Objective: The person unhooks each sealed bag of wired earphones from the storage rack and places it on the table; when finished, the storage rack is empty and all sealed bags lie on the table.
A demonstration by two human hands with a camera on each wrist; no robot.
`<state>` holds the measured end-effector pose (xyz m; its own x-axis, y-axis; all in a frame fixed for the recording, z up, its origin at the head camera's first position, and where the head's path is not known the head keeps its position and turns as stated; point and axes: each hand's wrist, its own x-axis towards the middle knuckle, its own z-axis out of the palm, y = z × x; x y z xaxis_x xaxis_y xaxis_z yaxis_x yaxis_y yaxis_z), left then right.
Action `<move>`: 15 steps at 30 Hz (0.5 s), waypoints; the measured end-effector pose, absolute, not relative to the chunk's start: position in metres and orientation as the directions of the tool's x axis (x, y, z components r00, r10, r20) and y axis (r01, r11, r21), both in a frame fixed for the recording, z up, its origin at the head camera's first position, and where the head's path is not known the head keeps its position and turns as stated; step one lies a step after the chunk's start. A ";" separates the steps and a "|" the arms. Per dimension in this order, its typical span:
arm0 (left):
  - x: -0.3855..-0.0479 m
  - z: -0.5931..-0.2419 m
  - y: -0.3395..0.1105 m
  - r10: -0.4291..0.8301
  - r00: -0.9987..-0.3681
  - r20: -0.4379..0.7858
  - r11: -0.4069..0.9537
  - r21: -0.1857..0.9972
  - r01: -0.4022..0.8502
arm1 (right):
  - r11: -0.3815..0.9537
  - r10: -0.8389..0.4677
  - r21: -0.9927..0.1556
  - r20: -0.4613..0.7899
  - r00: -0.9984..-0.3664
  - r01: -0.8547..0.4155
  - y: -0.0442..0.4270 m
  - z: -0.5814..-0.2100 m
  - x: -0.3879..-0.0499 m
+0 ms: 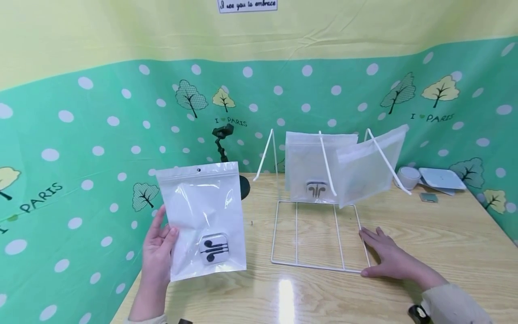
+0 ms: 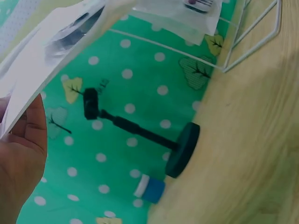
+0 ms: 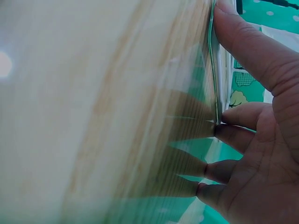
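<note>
One tabletop (image 1: 323, 297), perhaps wood; dotted backdrop (image 1: 299, 96).

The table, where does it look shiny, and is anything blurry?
Head view: a white glare streak on the table, glints on the bag; right wrist view: a bright spot at the left edge, the right hand's fingers mirrored, soft wood grain; left wrist view: dimmer, the earphones smudgy.

Cloth (image 1: 291, 83), yellow above, green with white dots (image 1: 306, 70) and trees (image 1: 191, 95) below, hangs along a wooden table's (image 1: 465, 238) far edge; glare (image 1: 286, 301) streaks the tabletop.
</note>
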<state>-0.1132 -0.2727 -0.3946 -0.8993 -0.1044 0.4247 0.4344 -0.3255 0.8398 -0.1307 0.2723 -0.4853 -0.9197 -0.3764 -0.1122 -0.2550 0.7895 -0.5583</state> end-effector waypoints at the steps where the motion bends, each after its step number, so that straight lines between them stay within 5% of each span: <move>1: -0.116 -0.398 -0.274 -0.108 -0.912 0.396 -0.325 0.853 0.409 | 0.789 -0.377 -0.558 -0.110 -0.920 -0.257 0.273 -0.485 -0.131; 15: -0.160 -0.472 -0.264 -0.099 -0.995 -0.010 0.045 0.999 -0.014 | 0.784 -0.380 -0.572 -0.134 -0.915 -0.242 0.274 -0.487 -0.132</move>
<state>-0.1600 -0.2639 -0.4725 -0.9950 -0.0994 -0.0097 -0.0143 0.0453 0.9989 -0.1324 0.2738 -0.4873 -0.9151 -0.3804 -0.1338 -0.2423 0.7839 -0.5717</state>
